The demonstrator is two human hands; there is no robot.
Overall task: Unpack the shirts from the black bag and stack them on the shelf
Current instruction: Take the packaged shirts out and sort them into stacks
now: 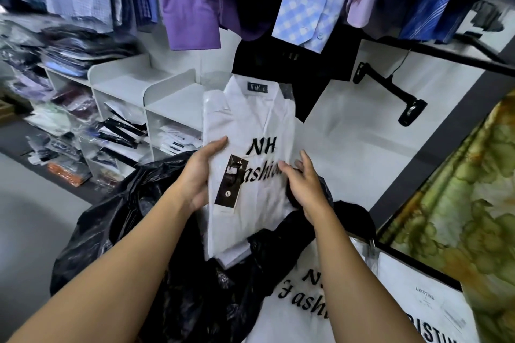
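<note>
A folded white shirt (250,125) in a clear wrapper printed "NH Fashion" stands upright, half out of the crumpled black bag (133,225). My left hand (199,175) grips its left edge, thumb on the front. My right hand (305,185) holds the right edge with fingers spread over the wrapper. A second wrapped white shirt (301,303) lies at the bag's right side. The white shelf unit (156,83) stands behind, its top compartments bare, lower ones holding packed shirts.
Hanging shirts (306,0) in purple, blue and check crowd the rail overhead. An empty black hanger (390,86) dangles at right. Piles of wrapped shirts (64,50) cover the shelf and floor at left. A green patterned surface (459,203) borders the right.
</note>
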